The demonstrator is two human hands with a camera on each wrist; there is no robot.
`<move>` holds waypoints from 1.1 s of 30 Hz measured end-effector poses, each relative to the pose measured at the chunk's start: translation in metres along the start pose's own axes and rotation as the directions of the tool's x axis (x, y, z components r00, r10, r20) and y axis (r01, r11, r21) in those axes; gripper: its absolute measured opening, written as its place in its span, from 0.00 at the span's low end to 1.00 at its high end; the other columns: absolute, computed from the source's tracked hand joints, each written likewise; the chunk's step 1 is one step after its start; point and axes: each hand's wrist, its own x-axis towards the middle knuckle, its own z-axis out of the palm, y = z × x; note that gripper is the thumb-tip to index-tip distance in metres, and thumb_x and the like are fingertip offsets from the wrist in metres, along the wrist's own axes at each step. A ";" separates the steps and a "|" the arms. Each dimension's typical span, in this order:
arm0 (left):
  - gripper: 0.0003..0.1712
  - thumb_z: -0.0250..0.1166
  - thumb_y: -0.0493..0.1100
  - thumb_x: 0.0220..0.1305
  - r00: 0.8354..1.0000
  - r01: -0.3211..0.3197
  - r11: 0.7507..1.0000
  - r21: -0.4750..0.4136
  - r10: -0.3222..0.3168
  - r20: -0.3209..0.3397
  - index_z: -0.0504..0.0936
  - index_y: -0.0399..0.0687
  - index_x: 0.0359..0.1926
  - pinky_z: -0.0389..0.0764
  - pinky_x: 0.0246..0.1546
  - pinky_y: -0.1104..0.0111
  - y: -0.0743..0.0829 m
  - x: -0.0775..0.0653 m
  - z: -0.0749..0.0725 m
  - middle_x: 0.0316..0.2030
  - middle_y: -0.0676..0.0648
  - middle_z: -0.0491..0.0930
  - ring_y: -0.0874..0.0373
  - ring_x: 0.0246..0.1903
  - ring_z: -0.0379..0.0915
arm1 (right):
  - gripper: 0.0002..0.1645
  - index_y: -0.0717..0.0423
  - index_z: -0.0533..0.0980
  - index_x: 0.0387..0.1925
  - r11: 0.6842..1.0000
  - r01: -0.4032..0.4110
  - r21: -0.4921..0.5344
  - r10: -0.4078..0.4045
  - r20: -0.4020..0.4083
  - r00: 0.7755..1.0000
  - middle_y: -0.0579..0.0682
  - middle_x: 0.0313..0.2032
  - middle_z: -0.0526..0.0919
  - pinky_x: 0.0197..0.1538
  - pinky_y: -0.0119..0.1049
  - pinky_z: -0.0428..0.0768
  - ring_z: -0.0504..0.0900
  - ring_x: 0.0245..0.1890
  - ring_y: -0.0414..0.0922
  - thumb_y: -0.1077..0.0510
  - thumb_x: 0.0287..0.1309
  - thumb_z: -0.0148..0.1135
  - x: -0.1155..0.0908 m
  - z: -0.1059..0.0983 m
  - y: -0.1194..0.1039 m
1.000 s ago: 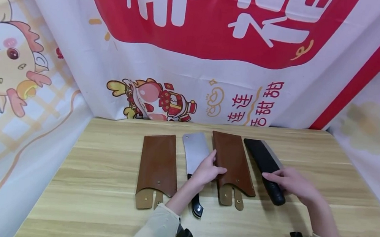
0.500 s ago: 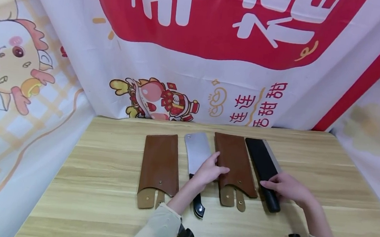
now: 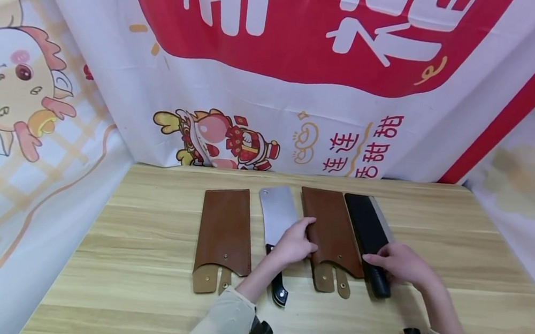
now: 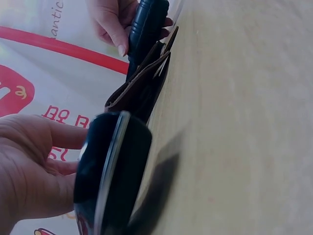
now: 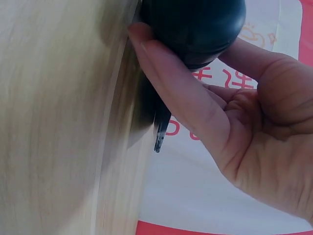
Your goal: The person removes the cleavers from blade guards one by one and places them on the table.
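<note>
My right hand (image 3: pixel 400 263) pinches the black handle of a black-bladed cleaver (image 3: pixel 367 222) lying at the right. Its ridged, rounded handle end (image 5: pixel 200 24) fills the top of the right wrist view. Just left of it lies a brown leather sheath (image 3: pixel 330 216); my left hand (image 3: pixel 293 242) holds its left edge, its fingertips partly hidden. Under my left wrist is a second cleaver (image 3: pixel 277 208), silver-bladed, its black handle (image 4: pixel 115 171) close to the left wrist camera. Another brown leather sheath (image 3: pixel 225 225) lies farthest left, its strap unfastened.
All four sides' nearest surface is the light wooden table (image 3: pixel 142 262). A white and red printed cloth (image 3: pixel 277 60) hangs along its back edge, and patterned cloths stand at both sides. Black camera mounts (image 3: pixel 261 332) sit at both wrists.
The black cleaver's handle end has swung left, so the cleaver lies closer alongside the sheath. My left fingers have drawn in to the sheath's edge, and its lower end has shifted slightly right.
</note>
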 end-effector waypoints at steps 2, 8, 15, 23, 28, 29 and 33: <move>0.42 0.68 0.25 0.61 1.000 0.000 1.000 0.023 0.000 -0.005 0.65 0.34 0.75 0.81 0.37 0.69 0.001 0.000 0.000 0.72 0.33 0.65 0.57 0.27 0.79 | 0.22 0.62 0.79 0.29 1.000 -0.013 -0.001 0.013 -0.011 1.000 0.49 0.21 0.71 0.24 0.40 0.79 0.73 0.20 0.44 0.48 0.71 0.65 0.000 0.001 -0.002; 0.42 0.69 0.28 0.62 1.000 -0.002 0.996 0.092 0.004 -0.024 0.64 0.35 0.75 0.81 0.37 0.68 0.003 -0.001 0.001 0.68 0.30 0.66 0.59 0.24 0.77 | 0.20 0.69 0.79 0.35 1.000 -0.017 0.004 0.017 -0.028 0.999 0.55 0.28 0.78 0.27 0.44 0.86 0.81 0.23 0.47 0.52 0.70 0.67 -0.001 -0.001 -0.004; 0.38 0.72 0.30 0.62 0.998 -0.035 0.976 0.216 0.046 -0.046 0.69 0.34 0.72 0.81 0.51 0.61 0.003 0.000 0.002 0.64 0.31 0.70 0.47 0.50 0.77 | 0.14 0.69 0.80 0.34 1.000 0.021 -0.009 -0.022 -0.030 0.999 0.55 0.27 0.78 0.28 0.45 0.87 0.84 0.23 0.48 0.58 0.68 0.67 -0.001 -0.006 -0.002; 0.37 0.72 0.34 0.63 0.999 -0.042 0.963 0.266 0.048 -0.016 0.70 0.35 0.72 0.74 0.64 0.54 0.004 0.001 0.005 0.66 0.31 0.69 0.41 0.65 0.70 | 0.13 0.69 0.81 0.35 0.999 0.010 -0.032 -0.011 -0.021 1.000 0.55 0.26 0.79 0.29 0.44 0.87 0.84 0.22 0.47 0.59 0.67 0.68 -0.002 -0.007 0.003; 0.34 0.68 0.41 0.69 0.999 -0.027 0.963 0.270 0.034 -0.019 0.70 0.38 0.73 0.73 0.65 0.51 0.006 -0.002 0.003 0.68 0.33 0.69 0.41 0.66 0.69 | 0.17 0.67 0.80 0.34 1.000 0.019 -0.006 -0.020 -0.034 0.999 0.54 0.26 0.80 0.30 0.45 0.87 0.83 0.23 0.49 0.55 0.73 0.62 -0.002 -0.010 0.001; 0.34 0.67 0.43 0.71 0.999 -0.026 0.962 0.273 0.034 -0.024 0.70 0.38 0.73 0.73 0.65 0.51 0.006 -0.003 0.003 0.68 0.33 0.69 0.41 0.66 0.69 | 0.19 0.67 0.80 0.33 1.000 0.030 0.000 -0.030 -0.041 0.999 0.54 0.26 0.80 0.30 0.45 0.87 0.83 0.23 0.49 0.54 0.74 0.60 -0.002 -0.011 0.001; 0.31 0.61 0.47 0.76 0.996 -0.034 0.947 0.320 0.059 -0.069 0.69 0.41 0.74 0.76 0.62 0.52 0.009 -0.006 -0.002 0.69 0.36 0.69 0.43 0.65 0.71 | 0.23 0.66 0.79 0.31 0.995 0.102 -0.004 -0.101 -0.100 0.990 0.52 0.24 0.81 0.31 0.42 0.85 0.82 0.24 0.49 0.52 0.78 0.56 -0.002 -0.014 -0.001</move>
